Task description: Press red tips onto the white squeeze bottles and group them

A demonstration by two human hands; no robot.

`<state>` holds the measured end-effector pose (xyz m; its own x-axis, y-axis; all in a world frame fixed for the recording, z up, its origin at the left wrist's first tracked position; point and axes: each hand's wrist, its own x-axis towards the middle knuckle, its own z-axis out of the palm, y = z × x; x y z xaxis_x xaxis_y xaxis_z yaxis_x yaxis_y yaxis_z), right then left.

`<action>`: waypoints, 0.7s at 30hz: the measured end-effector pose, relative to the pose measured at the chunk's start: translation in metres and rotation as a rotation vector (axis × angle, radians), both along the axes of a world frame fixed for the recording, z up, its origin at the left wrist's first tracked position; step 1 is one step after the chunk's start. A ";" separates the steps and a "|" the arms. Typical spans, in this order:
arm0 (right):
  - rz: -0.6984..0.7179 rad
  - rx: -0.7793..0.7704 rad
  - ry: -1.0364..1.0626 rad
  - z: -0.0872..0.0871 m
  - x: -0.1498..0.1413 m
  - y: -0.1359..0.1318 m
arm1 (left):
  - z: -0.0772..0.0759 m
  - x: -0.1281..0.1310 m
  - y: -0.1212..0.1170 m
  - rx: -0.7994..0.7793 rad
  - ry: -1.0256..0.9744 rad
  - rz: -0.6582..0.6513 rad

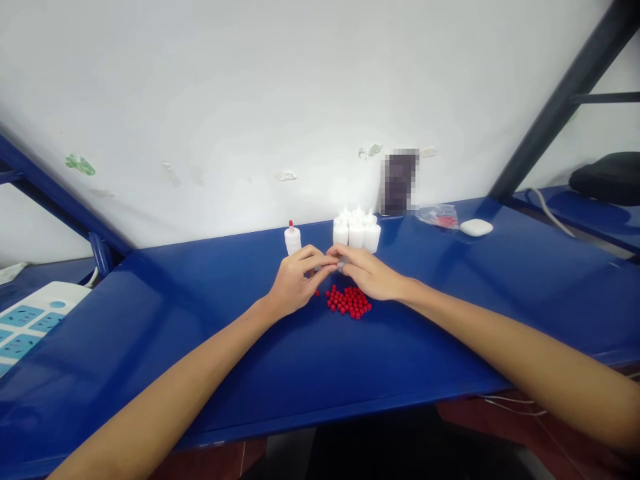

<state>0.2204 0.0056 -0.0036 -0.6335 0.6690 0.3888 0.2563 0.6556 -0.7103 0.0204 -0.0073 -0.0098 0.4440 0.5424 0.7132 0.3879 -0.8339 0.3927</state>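
Note:
My left hand (302, 279) and my right hand (367, 270) meet over the table, fingertips pinched together. Between them shows a small pale piece (341, 265), mostly covered by the fingers; its kind I cannot make out. Just below the hands lies a loose pile of small red caps (349, 302), and one red cap (317, 293) sits apart by my left hand. Behind my left hand stands a white squeeze bottle (293, 241) with a red cap on its nozzle. Several white bottles (356, 235) with bare pointed nozzles stand grouped behind my right hand.
A clear plastic bag (440, 217) with red pieces and a white rounded object (477, 228) lie at the back right of the blue table (240, 373). A blurred dark rectangle (399, 183) leans on the wall. A power strip (37, 320) lies at the left.

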 end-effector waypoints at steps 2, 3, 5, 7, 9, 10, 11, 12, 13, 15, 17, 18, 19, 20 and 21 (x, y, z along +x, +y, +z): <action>0.017 0.007 0.003 0.000 -0.001 0.000 | -0.001 0.000 0.001 -0.001 0.005 -0.002; 0.022 0.002 0.012 -0.001 -0.001 0.000 | -0.002 -0.001 0.001 -0.003 0.008 0.000; 0.019 -0.019 0.031 -0.001 0.000 0.001 | -0.003 -0.001 0.002 -0.009 0.023 0.005; 0.016 -0.059 0.042 0.000 0.000 0.000 | -0.004 0.000 0.002 -0.018 0.050 0.014; 0.021 -0.102 0.044 0.002 0.000 -0.001 | -0.004 0.000 0.002 -0.025 0.082 0.021; 0.025 -0.116 0.045 0.003 0.000 -0.002 | -0.003 0.001 0.002 -0.027 0.093 0.025; 0.029 -0.123 0.044 0.004 0.000 -0.002 | -0.003 0.001 0.002 -0.029 0.100 0.028; 0.030 -0.125 0.041 0.005 0.000 -0.003 | -0.003 0.001 0.001 -0.030 0.105 0.031; 0.029 -0.124 0.037 0.005 -0.001 -0.004 | -0.003 0.001 0.001 -0.034 0.106 0.035; 0.031 -0.128 0.032 0.005 -0.002 -0.004 | -0.003 0.002 0.001 -0.054 0.107 0.037; 0.038 -0.132 0.035 0.006 -0.002 -0.004 | -0.004 0.002 0.001 -0.094 0.100 0.038; 0.045 -0.133 0.043 0.006 -0.003 -0.004 | -0.005 0.003 0.001 -0.115 0.091 0.040; 0.051 -0.133 0.054 0.006 -0.003 -0.004 | -0.005 0.003 0.000 -0.135 0.080 0.047; 0.056 -0.132 0.066 0.007 -0.003 -0.004 | -0.006 0.004 0.000 -0.151 0.067 0.060; 0.057 -0.132 0.076 0.007 -0.004 -0.004 | -0.006 0.005 0.000 -0.166 0.057 0.077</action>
